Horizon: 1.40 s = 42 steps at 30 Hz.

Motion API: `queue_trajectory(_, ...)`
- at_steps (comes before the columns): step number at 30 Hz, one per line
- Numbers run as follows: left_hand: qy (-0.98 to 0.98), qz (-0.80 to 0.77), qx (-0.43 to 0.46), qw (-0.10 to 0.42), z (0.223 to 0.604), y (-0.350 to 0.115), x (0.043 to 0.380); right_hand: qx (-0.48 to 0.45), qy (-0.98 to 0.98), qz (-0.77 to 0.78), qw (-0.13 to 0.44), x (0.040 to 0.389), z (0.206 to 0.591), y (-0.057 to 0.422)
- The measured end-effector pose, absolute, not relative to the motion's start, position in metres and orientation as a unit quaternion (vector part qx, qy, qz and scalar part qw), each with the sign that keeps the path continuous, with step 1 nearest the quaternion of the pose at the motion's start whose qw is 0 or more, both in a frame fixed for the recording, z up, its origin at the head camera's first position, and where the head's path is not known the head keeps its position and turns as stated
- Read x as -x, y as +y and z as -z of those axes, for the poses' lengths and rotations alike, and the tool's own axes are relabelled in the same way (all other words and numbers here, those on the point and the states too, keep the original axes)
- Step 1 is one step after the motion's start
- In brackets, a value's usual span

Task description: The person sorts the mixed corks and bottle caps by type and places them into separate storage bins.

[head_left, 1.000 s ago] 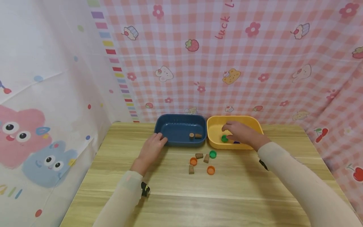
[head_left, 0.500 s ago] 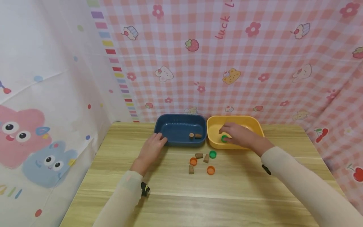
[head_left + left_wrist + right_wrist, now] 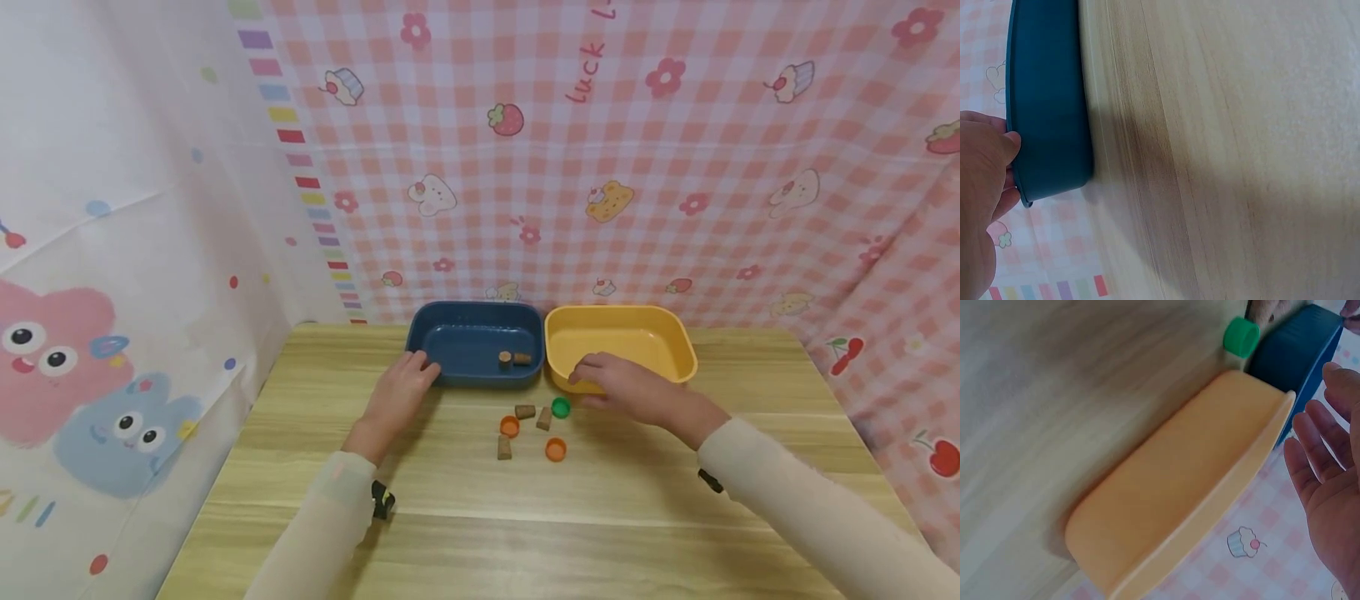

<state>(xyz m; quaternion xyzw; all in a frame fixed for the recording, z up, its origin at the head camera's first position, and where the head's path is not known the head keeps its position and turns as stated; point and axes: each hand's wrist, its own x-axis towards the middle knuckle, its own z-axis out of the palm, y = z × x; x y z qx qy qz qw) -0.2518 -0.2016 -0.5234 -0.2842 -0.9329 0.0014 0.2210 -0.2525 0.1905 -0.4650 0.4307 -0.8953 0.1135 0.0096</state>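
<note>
My left hand [image 3: 397,394] holds the rim of the dark blue tray [image 3: 1054,106] at its left corner, thumb on the outside wall. Two corks [image 3: 522,359] are inside that tray. My right hand [image 3: 630,390] hovers over the near rim of the yellow tray [image 3: 678,367], fingers loosely bent and nothing between them. Close to its fingertips on the table are a green bottle cap [image 3: 561,407], a cork [image 3: 544,418] and another cork [image 3: 525,412]. Nearer me are an orange cap [image 3: 510,427], a third cork [image 3: 505,448] and a second orange cap [image 3: 556,450].
The trays stand side by side at the back of the wooden table [image 3: 465,533]. A pink checked cloth [image 3: 480,250] hangs directly behind them. White printed cloth [image 3: 187,250] covers the left side.
My right hand has come from inside the yellow tray toward me, to its near rim. The caps seen in that tray before are now hidden behind the hand. My left hand stays put.
</note>
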Motion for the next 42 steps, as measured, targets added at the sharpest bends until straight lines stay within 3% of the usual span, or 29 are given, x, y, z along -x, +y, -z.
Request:
queue_trajectory(15,-0.923,0.020,0.300,0.240,0.521,-0.201,0.251,-0.421,-0.896,-0.130,-0.056,0.221,0.490,0.181)
queue_trajectory(24,-0.927,0.015,0.296,0.230,0.522,-0.201,0.252,-0.499,-0.860,-0.102,-0.018,0.216,0.506,0.166)
queue_trajectory(42,-0.922,0.022,0.302,0.241,0.522,-0.202,0.250,-0.498,-0.865,-0.043,-0.039,0.209,0.517,0.151)
